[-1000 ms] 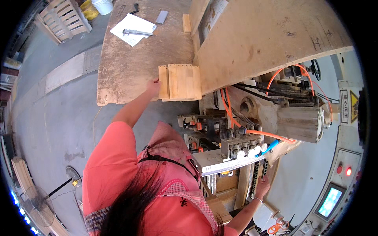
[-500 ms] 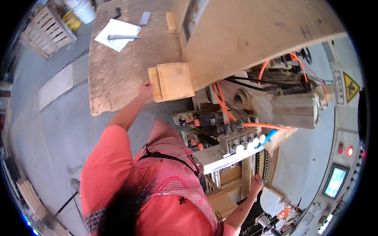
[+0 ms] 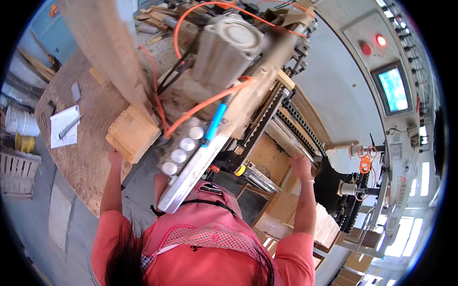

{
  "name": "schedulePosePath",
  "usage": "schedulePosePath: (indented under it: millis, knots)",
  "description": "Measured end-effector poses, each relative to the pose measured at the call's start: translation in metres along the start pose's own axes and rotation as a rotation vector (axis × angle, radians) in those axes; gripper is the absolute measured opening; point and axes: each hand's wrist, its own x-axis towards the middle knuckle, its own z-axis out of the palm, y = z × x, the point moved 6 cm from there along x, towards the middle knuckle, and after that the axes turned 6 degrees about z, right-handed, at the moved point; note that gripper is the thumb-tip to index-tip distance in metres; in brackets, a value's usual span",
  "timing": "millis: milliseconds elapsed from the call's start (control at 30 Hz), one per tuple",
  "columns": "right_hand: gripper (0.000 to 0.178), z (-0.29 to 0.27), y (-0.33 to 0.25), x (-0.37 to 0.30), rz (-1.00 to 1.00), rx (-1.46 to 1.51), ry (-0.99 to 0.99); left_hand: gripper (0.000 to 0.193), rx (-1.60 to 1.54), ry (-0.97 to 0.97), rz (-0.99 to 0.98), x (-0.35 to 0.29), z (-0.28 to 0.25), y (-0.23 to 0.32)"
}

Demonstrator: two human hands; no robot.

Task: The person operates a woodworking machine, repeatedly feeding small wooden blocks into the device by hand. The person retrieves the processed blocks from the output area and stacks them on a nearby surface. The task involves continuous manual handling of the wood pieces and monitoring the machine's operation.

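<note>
A stack of pale wooden boards (image 3: 133, 133) rests at the near right edge of the worktable. My left hand (image 3: 115, 158) is at the stack's lower left edge, fingers closed against it; the fingertips are partly hidden by the wood. On the right, my right hand (image 3: 301, 168) reaches over the machine's long feed trough, beside a wooden strip (image 3: 281, 136) lying along the rails. Its fingers point away from me and are blurred, so I cannot make out whether they grip anything.
A machine with a grey motor (image 3: 229, 40), orange air hoses and a metal bar with white round knobs (image 3: 179, 156) stands between my arms. Paper with a caliper (image 3: 70, 126) lies on the worktable (image 3: 71, 171). A control panel with a lit screen (image 3: 393, 90) is at right; boards (image 3: 327, 226) are stacked below.
The view has swung to the right, showing more of the feed trough and panel. The board that stuck out at the stack's left side now looks closer to flush. Both hands stay near their places.
</note>
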Motion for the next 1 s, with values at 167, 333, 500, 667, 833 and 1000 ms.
schedulePosePath:
  millis: [167, 333, 500, 667, 833, 1000]
  knots:
    - [0.026, -0.031, -0.014, 0.068, -0.149, 0.208, 0.163, 0.041, -0.276, 0.273, -0.087, -0.024, -0.011, -0.055]
    - [0.026, -0.054, -0.027, 0.141, -0.222, 0.327, 0.233, 0.028, -0.573, 0.144, -0.135, -0.144, 0.017, 0.002]
    - [0.031, -0.072, -0.056, 0.23, -0.365, 0.39, 0.359, 0.013, -0.412, -0.175, 0.233, -0.281, 0.014, 0.244]
    - [0.047, -0.086, -0.104, 0.295, -0.414, 0.311, 0.323, 0.027, -0.501, -0.313, 0.507, -0.332, 0.043, 0.45]
    - [0.05, -0.07, -0.125, 0.337, -0.408, 0.12, 0.25, 0.038, -0.174, -0.325, 0.914, -0.34, 0.088, 0.508]
    - [0.047, -0.058, -0.13, 0.35, -0.356, 0.096, 0.023, 0.037, -0.176, -0.376, 0.861, -0.334, 0.1, 0.507]
